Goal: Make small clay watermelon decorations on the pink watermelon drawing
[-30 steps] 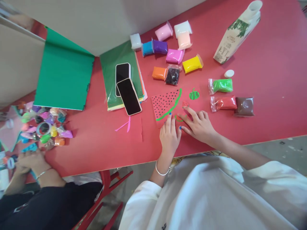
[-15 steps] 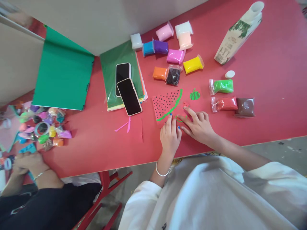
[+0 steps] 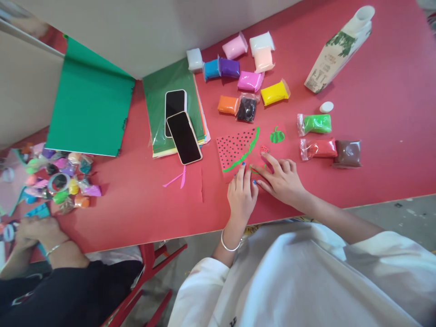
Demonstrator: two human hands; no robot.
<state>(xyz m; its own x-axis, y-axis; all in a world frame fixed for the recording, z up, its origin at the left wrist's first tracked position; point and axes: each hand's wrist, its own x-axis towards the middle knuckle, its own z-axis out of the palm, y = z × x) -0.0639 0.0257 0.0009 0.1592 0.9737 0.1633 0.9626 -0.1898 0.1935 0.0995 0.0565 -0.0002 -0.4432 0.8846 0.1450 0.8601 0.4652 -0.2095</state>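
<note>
A watermelon slice of clay (image 3: 237,149), red with black dots and a green rind, lies on a sheet close in colour to the table. Fingers stretched, my left hand (image 3: 242,193) rests on the sheet's lower edge, just under the rind. My right hand (image 3: 283,181) lies spread, its fingertips on a small green-outlined shape (image 3: 258,169) that they partly cover. Right above its index finger is a tiny red slice (image 3: 264,149). A small striped green watermelon (image 3: 277,135) sits higher up. Neither hand grips anything visible.
Clay packets such as yellow (image 3: 275,92), black (image 3: 246,109) and red (image 3: 320,149) lie around. An open carton (image 3: 339,50) stands at right, its white cap (image 3: 326,107) below. Left are two phones (image 3: 184,137), pink tools (image 3: 177,178), a green folder (image 3: 90,100) and another person's hands (image 3: 39,229).
</note>
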